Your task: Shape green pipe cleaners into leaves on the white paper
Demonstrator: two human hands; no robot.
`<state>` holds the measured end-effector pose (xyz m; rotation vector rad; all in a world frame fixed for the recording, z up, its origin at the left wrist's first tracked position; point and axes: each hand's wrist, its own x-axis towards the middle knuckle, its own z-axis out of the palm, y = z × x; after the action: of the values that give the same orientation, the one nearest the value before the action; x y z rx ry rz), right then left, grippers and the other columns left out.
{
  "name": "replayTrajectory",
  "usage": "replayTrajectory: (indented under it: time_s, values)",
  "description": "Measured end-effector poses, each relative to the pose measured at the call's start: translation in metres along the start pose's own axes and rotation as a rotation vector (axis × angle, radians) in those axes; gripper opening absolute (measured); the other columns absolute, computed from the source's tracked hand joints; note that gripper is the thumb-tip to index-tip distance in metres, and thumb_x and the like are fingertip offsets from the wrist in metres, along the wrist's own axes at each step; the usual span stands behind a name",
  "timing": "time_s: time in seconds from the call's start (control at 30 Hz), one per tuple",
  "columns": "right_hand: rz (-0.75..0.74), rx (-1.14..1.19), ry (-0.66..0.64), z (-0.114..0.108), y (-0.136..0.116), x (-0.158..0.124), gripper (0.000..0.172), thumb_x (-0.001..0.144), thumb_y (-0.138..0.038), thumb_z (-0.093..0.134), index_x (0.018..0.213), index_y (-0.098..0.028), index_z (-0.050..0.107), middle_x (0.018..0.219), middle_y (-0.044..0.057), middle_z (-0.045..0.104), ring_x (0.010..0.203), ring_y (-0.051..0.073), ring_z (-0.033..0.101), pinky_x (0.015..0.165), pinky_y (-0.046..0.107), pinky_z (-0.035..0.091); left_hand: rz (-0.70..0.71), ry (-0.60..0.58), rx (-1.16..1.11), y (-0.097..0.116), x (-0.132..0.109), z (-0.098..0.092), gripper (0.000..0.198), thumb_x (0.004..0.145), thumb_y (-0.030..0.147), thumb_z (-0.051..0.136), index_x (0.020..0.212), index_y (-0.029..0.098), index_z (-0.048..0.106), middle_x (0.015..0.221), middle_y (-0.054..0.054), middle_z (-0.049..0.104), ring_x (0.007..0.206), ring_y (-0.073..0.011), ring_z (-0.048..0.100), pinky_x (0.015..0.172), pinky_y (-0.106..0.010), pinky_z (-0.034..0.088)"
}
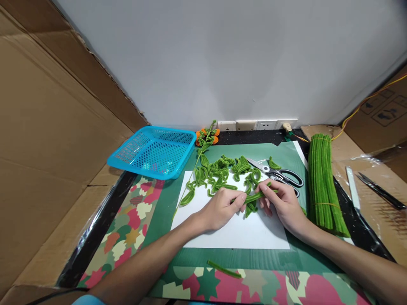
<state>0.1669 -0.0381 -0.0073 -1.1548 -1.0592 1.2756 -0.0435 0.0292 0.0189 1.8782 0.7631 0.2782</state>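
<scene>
strips of green chenille (253,197) span your two hands above the white sheet (235,235), left hand (221,207) fingers pinched on one end, right hand (282,201) fingers gripping near the other, scissors (273,171) and curled green pieces (219,168) lying just beyond.

The view comes from a camera worn on the person's head, above and on the near side of the flat white rectangular sheet of paper (235,235), facing forward and down, so the sheet falls below the frame's middle. It is near enough to show the bare left hand (222,206) and bare right hand (281,202) over the sheet, yet wide enough to take in the pale-grey wall (222,63) beyond the sheet, the brown cardboard panel (47,106) well left of it and the brown printed cardboard box (386,116) well right of it
</scene>
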Motion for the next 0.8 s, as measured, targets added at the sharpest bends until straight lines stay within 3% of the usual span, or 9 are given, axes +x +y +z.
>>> replayTrajectory:
  time_s: [0.8]
  values:
    - [0.008,-0.002,0.003,0.0011,-0.0005,0.0002,0.042,0.098,-0.061,0.070,0.086,-0.021,0.069,0.056,-0.002,0.062,0.040,0.012,0.049,0.042,0.026,0.035,-0.001,0.003,0.023,-0.0009,0.0004,0.0005,0.057,0.113,0.050,0.039,0.069,0.017,0.056,0.070,0.000,0.062,0.066,-0.0118,0.052,0.067,-0.025,0.037]
